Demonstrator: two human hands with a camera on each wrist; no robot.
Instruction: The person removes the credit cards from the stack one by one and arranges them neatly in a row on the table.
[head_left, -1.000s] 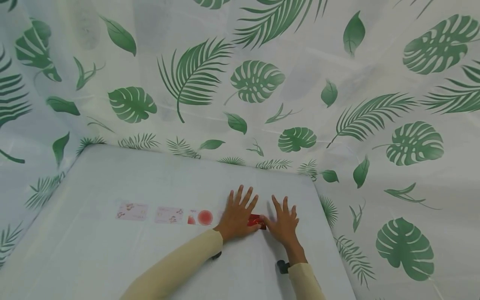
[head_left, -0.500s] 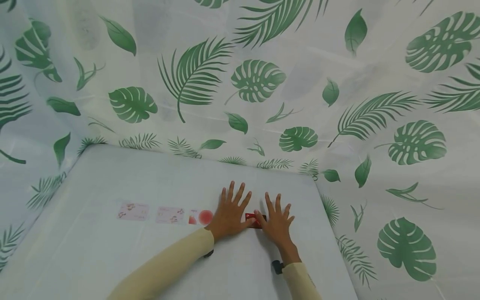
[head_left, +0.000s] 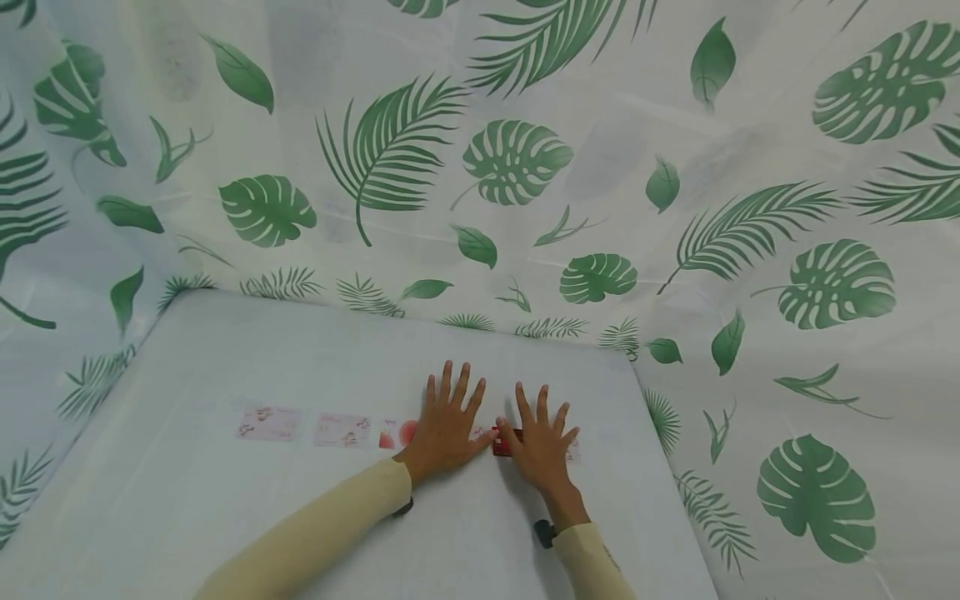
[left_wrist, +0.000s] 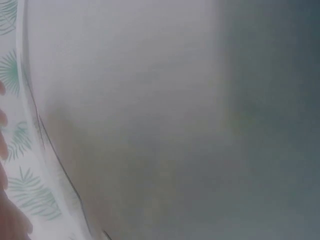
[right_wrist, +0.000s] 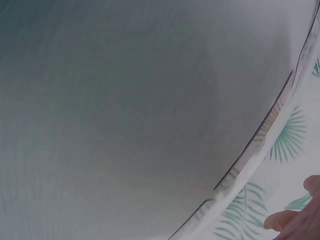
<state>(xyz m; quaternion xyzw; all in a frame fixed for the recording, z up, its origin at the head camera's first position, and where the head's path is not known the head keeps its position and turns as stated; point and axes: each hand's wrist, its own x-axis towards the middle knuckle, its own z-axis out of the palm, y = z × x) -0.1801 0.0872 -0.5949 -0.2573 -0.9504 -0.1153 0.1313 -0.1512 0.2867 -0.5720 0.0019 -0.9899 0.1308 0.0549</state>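
Note:
In the head view several flat cards lie in a row on a white table [head_left: 247, 508]. My left hand [head_left: 444, 427], fingers spread and straight, lies over the row and partly covers a white card with a red circle [head_left: 388, 437]. Its thumb tip reaches the left edge of a dark red card [head_left: 504, 442]. The spread right hand [head_left: 546, 446] covers the right part of that red card, its thumb lying across it. Past this hand a strip of a pale pink card [head_left: 573, 448] shows. Only edges of the hands enter the wrist views: the left hand [left_wrist: 11, 217] and right hand [right_wrist: 302, 220].
Farther left in the row are two pale pink cards, an outer card [head_left: 268, 423] and an inner card [head_left: 342, 430]. A white leaf-print curtain [head_left: 420, 250] rises along the table's back and sides. Each wrist carries a small dark device [head_left: 544, 533].
Both hands have slid left along the row. The left hand now covers part of the red-circle card, the right hand more of the red card, and a pale card shows on the right.

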